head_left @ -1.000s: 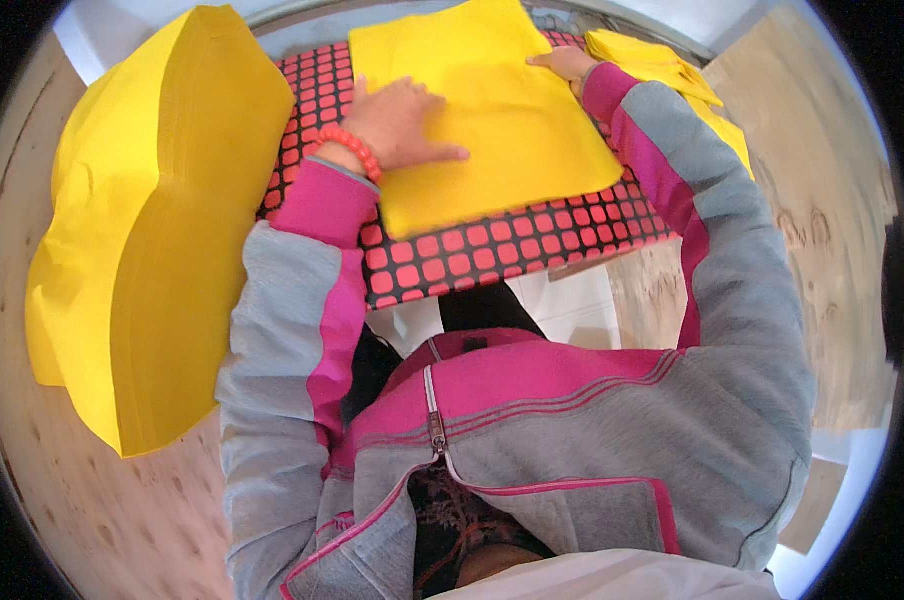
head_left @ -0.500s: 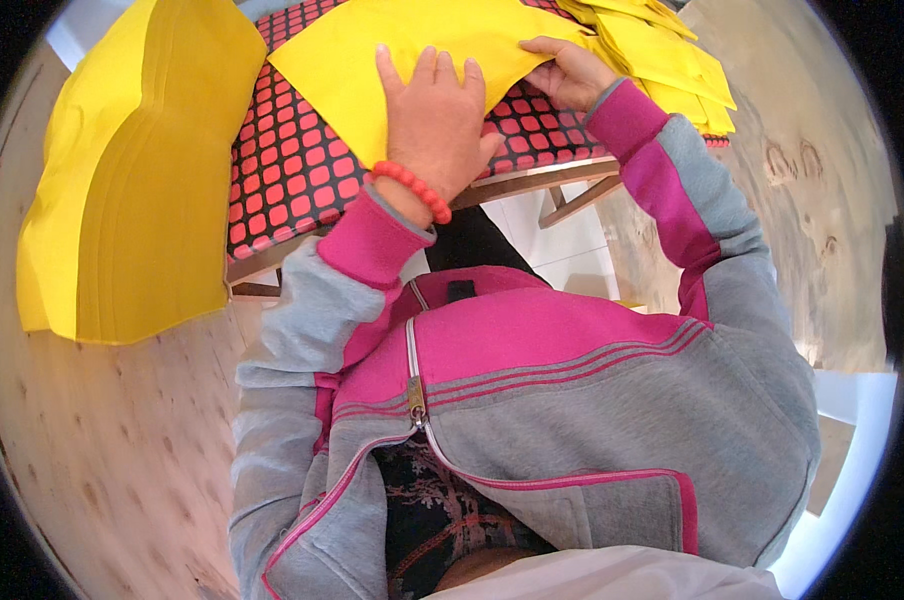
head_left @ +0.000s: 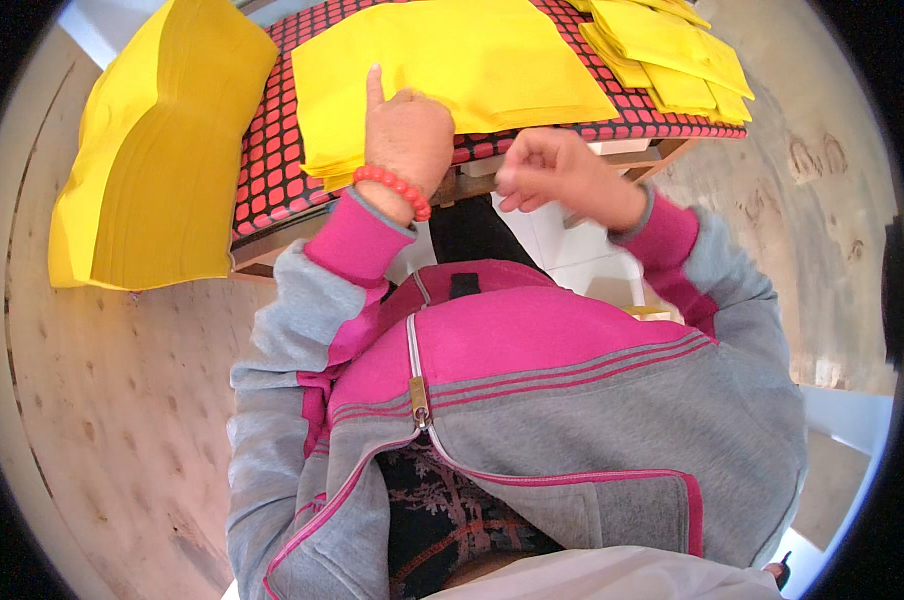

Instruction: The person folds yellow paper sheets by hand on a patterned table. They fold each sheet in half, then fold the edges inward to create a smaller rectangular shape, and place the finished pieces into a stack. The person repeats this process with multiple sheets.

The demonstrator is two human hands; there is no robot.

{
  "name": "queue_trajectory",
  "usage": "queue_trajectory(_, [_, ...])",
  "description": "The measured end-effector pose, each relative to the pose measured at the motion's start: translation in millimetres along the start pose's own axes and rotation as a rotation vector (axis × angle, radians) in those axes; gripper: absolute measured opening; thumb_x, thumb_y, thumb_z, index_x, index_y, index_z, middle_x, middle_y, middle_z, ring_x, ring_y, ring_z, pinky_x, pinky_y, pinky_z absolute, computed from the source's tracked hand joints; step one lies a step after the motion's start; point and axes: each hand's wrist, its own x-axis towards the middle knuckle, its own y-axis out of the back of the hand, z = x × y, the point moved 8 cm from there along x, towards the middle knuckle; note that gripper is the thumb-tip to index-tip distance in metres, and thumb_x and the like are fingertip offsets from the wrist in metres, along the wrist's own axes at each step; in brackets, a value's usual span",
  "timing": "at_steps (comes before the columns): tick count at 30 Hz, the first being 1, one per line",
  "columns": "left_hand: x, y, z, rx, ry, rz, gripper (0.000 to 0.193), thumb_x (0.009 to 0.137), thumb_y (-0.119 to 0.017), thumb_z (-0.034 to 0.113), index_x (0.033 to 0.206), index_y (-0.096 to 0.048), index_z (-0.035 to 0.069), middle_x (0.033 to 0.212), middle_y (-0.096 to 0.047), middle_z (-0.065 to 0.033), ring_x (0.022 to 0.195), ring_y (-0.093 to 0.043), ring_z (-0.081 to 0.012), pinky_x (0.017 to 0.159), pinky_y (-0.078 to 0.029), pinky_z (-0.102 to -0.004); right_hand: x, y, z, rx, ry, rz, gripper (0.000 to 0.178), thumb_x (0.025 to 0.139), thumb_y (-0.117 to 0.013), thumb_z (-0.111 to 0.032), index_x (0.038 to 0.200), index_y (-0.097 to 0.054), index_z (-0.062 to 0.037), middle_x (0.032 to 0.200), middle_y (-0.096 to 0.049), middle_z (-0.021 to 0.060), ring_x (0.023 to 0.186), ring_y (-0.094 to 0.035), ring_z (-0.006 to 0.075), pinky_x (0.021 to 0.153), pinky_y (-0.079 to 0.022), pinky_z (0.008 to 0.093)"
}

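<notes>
A yellow cloth piece (head_left: 512, 65), apparently in several layers, lies on the patterned tabletop. My left hand (head_left: 409, 140), with a red bead bracelet at its wrist, is on the cloth's front edge. One finger points away from me and the others curl down on the cloth; the thumb is hidden. Off the front edge, in the air, my right hand (head_left: 562, 175) has its fingers bent in toward the thumb, slightly blurred. Nothing can be made out between them. To the left, a thick stack of yellow cloth (head_left: 162, 170) hangs over the table's side.
Folded yellow pieces (head_left: 677, 60) lie in an overlapping pile at the table's right end. The tabletop (head_left: 272, 165) has a black and red pattern and a wooden frame below. Wooden boards (head_left: 112, 400) stand or lie to the left, with another wooden surface (head_left: 792, 200) at the right.
My right hand has let go of the cloth and come toward me, off the edge. The cloth now lies flatter and wider. My left hand's fingers have curled from flat.
</notes>
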Motion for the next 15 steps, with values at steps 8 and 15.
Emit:
queue_trajectory(8, [1.1,4.4,-6.1,-0.02,-0.104,-0.09,0.016,0.085,-0.056,0.015,0.086,-0.071,0.013,0.082,-0.072,-0.0115,0.081,-0.071,-0.0288,0.111,-0.034,-0.0548,17.8,-21.1,-67.9,-1.179,0.929,0.673,0.036,0.082,-0.073,-0.028,0.109,-0.063,-0.0057,0.117,-0.064,0.0151,0.114,-0.059,0.0333,0.102,-0.044,0.0467])
queue_trajectory(15, [0.5,3.3,-14.6,-0.003,-0.123,-0.196,0.016,0.086,-0.053,0.013,0.093,-0.069,0.013,0.083,-0.071,-0.0119,0.085,-0.07,-0.0306,0.11,-0.036,-0.0544,4.6,-12.3,-42.9,-1.123,0.851,0.51,0.049,0.08,-0.075,-0.031,0.12,-0.061,-0.0051,0.126,-0.062,0.0151,0.124,-0.057,0.0314,0.108,-0.041,0.0471])
